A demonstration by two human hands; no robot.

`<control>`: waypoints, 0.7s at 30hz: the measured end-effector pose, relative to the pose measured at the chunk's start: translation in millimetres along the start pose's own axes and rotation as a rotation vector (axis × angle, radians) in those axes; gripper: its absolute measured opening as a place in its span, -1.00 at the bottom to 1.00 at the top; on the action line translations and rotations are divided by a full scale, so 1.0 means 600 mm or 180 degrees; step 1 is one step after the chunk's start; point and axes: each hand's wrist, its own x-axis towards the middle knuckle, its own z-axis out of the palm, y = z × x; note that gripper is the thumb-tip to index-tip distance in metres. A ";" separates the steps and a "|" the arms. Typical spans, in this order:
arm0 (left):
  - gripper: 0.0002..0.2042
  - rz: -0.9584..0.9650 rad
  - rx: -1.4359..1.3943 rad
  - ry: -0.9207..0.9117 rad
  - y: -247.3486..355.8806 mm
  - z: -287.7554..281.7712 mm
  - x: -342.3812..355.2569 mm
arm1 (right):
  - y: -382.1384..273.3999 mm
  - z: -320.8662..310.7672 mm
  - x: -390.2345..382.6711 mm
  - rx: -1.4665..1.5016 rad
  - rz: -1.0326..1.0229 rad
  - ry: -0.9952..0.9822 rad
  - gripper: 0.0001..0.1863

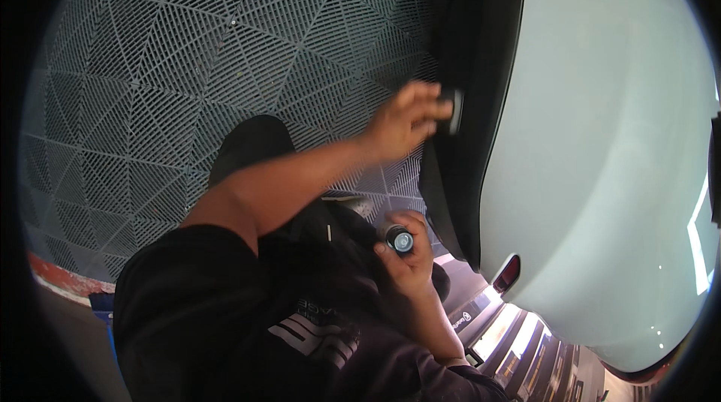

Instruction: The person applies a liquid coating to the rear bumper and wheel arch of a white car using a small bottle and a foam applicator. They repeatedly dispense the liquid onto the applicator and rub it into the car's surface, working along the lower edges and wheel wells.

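A small round container [403, 240] is held in the right hand [409, 273], its fingers curled around the dark side. A pale, bluish disc is shown at its end; whether this is a lid or the contents cannot be told. Farther off, a dark block [455, 112] with a pale edge is gripped by the fingers of the left hand [409, 123], in front of the black trim [484, 79] along a pale car panel [586, 139]. Hand and block are blurred by motion, so contact with the trim cannot be confirmed. The car is cut off at right.
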 end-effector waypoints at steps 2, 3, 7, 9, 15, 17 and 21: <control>-0.54 -0.0128 -0.0096 -0.0148 0.021 0.009 -0.046 | -0.002 0.007 0.014 0.0053 -0.0028 -0.0020 -0.39; -0.55 -0.0082 -0.0022 -0.0108 0.022 0.010 -0.045 | -0.003 0.008 0.019 0.0065 -0.0058 -0.0054 -0.39; -0.56 0.0015 0.0236 0.0380 -0.019 -0.010 0.094 | -0.004 0.005 0.027 0.0063 -0.0140 -0.0044 -0.39; -0.55 0.0214 0.0255 0.0561 -0.035 -0.052 0.211 | -0.005 0.004 0.019 0.0070 -0.0108 0.0001 -0.39; -0.54 0.0107 0.0080 0.0330 -0.045 -0.120 0.398 | -0.009 -0.001 -0.001 -0.0046 -0.0068 0.0111 -0.39; -0.54 -0.0042 0.0377 0.0145 0.009 -0.111 0.341 | -0.021 0.001 -0.010 0.0002 -0.0075 0.0210 -0.39; -0.51 0.0165 0.0839 -0.0017 0.031 -0.070 0.229 | -0.037 -0.020 -0.025 -0.0226 -0.0079 0.0274 -0.38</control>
